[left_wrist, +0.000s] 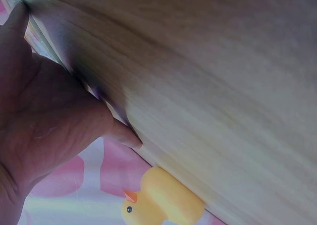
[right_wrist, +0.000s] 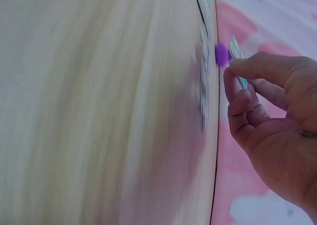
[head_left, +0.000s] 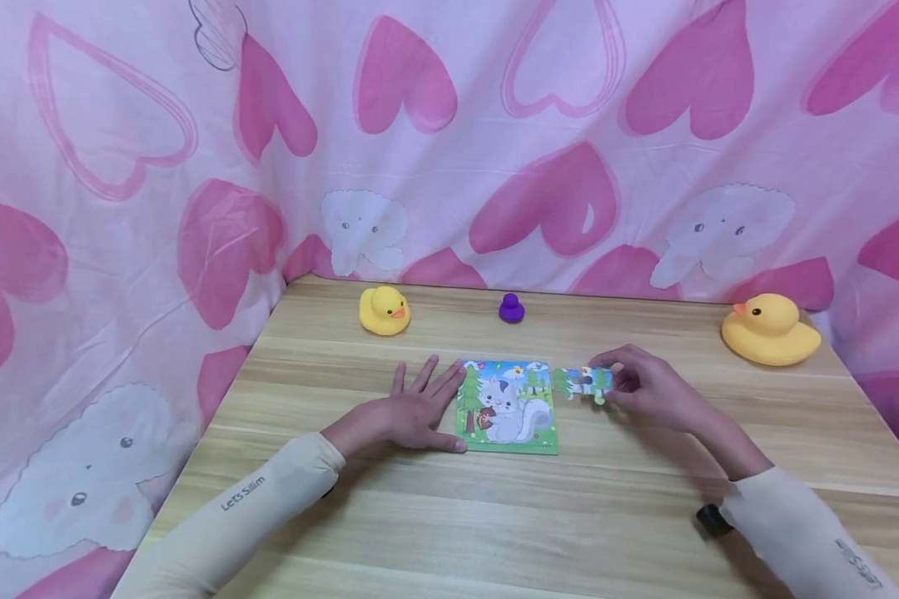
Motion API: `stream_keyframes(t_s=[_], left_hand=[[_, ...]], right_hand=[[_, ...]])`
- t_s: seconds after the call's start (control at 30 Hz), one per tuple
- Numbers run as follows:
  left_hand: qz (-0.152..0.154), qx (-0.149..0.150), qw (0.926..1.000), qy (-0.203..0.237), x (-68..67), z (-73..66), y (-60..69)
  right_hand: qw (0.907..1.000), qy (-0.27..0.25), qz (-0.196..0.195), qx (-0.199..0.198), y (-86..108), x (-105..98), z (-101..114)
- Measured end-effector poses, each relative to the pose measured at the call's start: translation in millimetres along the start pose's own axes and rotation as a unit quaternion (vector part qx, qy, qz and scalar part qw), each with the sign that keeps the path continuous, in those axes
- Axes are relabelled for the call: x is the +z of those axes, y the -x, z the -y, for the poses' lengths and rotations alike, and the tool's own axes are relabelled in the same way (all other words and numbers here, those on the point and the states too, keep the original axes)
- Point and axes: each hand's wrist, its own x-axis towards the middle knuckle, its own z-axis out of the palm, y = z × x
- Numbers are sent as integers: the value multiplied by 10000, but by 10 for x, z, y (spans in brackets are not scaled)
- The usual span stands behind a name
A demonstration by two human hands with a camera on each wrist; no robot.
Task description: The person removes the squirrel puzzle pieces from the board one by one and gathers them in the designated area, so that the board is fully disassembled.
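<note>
A square squirrel picture puzzle [head_left: 505,408] lies flat on the wooden table. My left hand [head_left: 412,412] rests at its left edge with fingers spread; in the left wrist view the left hand [left_wrist: 49,106] is flat against the table side. To the puzzle's right, my right hand [head_left: 648,387] pinches a small puzzle piece. The right wrist view shows this piece [right_wrist: 237,50] edge-on between thumb and fingers of the right hand [right_wrist: 277,101], raised off the table. Other joined or adjacent pieces [head_left: 565,381] lie beside the puzzle's upper right; whether they are joined I cannot tell.
Along the back of the table [head_left: 307,358] stand a yellow duck [head_left: 384,311] at left, a small purple duck [head_left: 512,309] in the middle and a larger yellow duck [head_left: 770,330] at right. A pink curtain with hearts [head_left: 547,195] hangs behind.
</note>
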Motion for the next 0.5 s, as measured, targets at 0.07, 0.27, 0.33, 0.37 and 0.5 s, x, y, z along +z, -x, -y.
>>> stream_keyframes(t_s=[0.07, 0.27, 0.33, 0.37, 0.5], left_hand=[[-5, -2, 10000, 7, 5, 3, 2], [-22, 10, 10000, 18, 15, 8, 5], [-20, 22, 10000, 31, 16, 8, 4], [-14, 24, 10000, 34, 16, 9, 3], [-19, 27, 10000, 22, 16, 12, -2]], right_hand=[[10000, 44, -62, 36, 45, -67, -73], [9999, 29, -133, 76, 150, -228, -281], [9998, 88, -40, 172, 170, -260, -344], [9997, 140, 10, 222, 176, -272, -374], [9988, 248, 239, 351, 187, -308, -465]])
